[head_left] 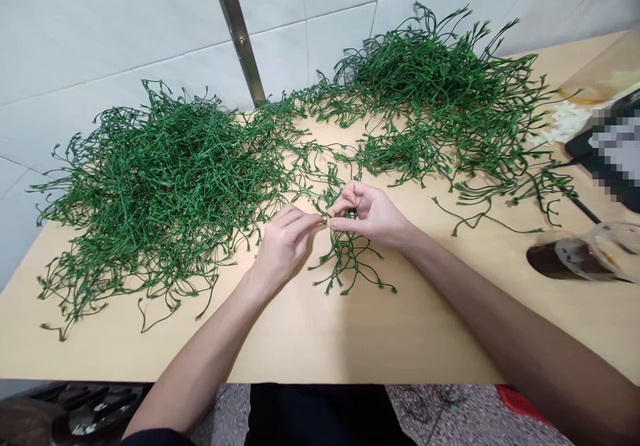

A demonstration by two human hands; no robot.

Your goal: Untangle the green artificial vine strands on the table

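My left hand (286, 238) is closed, its thumb and fingertips pinched at a green artificial plant stem. Against those fingertips, my right hand (373, 216) pinches the same spot with thumb and index finger. What exactly lies between the fingertips is small and partly hidden. Thin branches of the green artificial plant stem (346, 259) spread over the tabletop under and in front of my right hand, ending in small tufts. To the left of my hands lies a large heap of similar green stems (185, 166); another heap of green stems (425, 79) lies beyond them to the right.
The wooden table (300, 346) runs back to a tiled wall with a metal upright (240, 39). At right are a clear cup of dark drink (565, 257), a dark device (620, 146) partly blurred out, and small white pieces (567, 123) by a clear bag.
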